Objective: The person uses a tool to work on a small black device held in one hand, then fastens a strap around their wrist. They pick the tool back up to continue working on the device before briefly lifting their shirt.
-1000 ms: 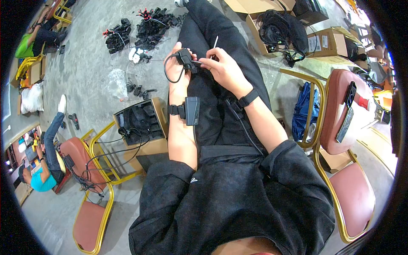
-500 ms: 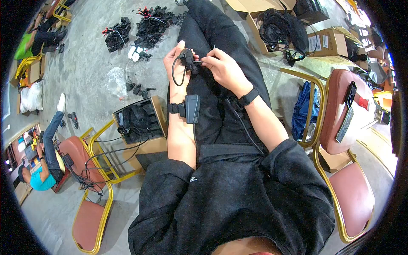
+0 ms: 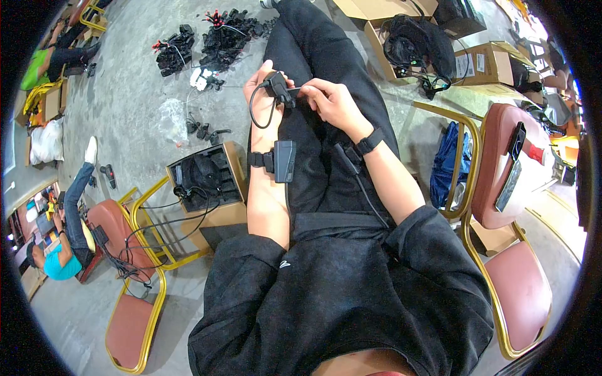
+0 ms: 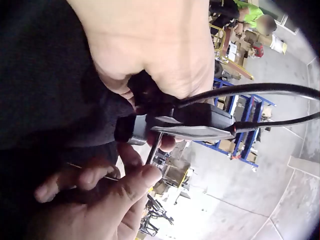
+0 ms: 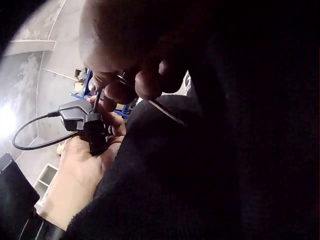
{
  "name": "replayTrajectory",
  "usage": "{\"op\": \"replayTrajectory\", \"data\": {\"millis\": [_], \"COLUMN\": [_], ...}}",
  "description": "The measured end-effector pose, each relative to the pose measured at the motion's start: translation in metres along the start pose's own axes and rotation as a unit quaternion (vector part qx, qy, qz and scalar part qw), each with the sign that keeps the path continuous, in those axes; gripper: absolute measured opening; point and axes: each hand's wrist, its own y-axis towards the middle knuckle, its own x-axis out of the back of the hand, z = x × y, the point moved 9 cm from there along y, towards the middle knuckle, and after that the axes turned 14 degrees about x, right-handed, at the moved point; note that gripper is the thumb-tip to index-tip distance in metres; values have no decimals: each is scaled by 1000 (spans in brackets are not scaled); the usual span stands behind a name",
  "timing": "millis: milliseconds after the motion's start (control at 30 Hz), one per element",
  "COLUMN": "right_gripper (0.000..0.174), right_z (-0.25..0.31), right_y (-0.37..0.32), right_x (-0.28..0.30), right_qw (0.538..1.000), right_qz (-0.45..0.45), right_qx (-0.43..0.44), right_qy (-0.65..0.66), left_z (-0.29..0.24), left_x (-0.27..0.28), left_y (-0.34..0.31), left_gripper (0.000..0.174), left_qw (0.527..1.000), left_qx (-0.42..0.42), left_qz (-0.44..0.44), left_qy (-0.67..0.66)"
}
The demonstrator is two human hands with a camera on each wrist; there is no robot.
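Over the lap, my left hand (image 3: 255, 81) grips a small black device (image 3: 274, 84) with a clip-like mount and a looped black cable (image 4: 250, 90). My right hand (image 3: 335, 105) pinches a thin bent metal hex key (image 4: 154, 148) between thumb and fingers. One end of the key meets the mount side of the device, seen in the left wrist view. The key's other arm (image 5: 167, 111) sticks out past the right fingers in the right wrist view. Those fingers are dark and partly shadowed there.
Piles of black parts (image 3: 232, 41) lie on the floor ahead. An open box (image 3: 235, 172) of black gear stands at the left, near a chair (image 3: 128, 332) with cables. More cardboard boxes (image 3: 483, 66) and another chair (image 3: 520, 282) are at the right. Other people sit farther off.
My right hand has turned about the hex key; the arm that stood upright above the fingers no longer shows in the head view. The left hand with the device has shifted only slightly.
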Motion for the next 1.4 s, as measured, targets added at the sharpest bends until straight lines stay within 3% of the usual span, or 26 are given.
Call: {"op": "replayTrajectory", "data": {"millis": [167,233,467,533,633,767,833,867,900,933,967,1033,1067,1133,1267,1333,1400], "right_gripper": [19,17,17,20,18,16,13,13,14,15,15,16,16,14,16,21,23], "right_z": [-14,14,36,55,53,46,29,29,17,3,1,9,5,20,28,42,48], "right_y": [-2,2,1,-2,-4,-3,2,2,2,0,0,0,1,2,1,-1,-2], "right_x": [0,9,3,1,0,0,2,3,3,1,-1,6,5,5,5,1,-1], "right_qw": [999,986,948,909,904,923,968,968,989,998,998,991,991,972,962,918,904], "right_qz": [-10,-62,-20,-30,-34,-32,-20,-20,-11,-1,-1,-69,-69,-75,-31,-19,-26], "right_qx": [-40,145,233,298,312,279,196,196,101,5,5,97,98,197,204,263,291], "right_qy": [29,-55,-218,-289,-291,-262,-154,-153,-106,-58,-57,-64,-64,-103,-177,-296,-312], "left_z": [0,1,1,0,0,0,3,7,6,7,8,8,7,8,4,5,8], "left_x": [0,2,4,4,5,4,11,13,8,9,11,11,13,14,7,12,17], "left_y": [0,1,0,-1,-2,-1,3,6,5,6,8,8,8,8,6,7,10], "left_gripper": [23,23,24,24,25,25,25,19,32,32,32,32,32,33,19,22,18], "left_qw": [1000,999,1000,1000,1000,1000,1000,999,997,997,997,997,997,997,999,1000,999], "left_qx": [-5,-6,0,-3,0,-3,4,1,-3,-3,-9,-15,-16,-17,-10,2,30], "left_qz": [11,16,-5,-11,-21,-17,-15,33,82,82,79,77,73,69,40,9,3], "left_qy": [-24,-34,-28,-10,-7,3,5,-2,-8,-7,-10,-12,-10,-7,-9,-21,-19]}}
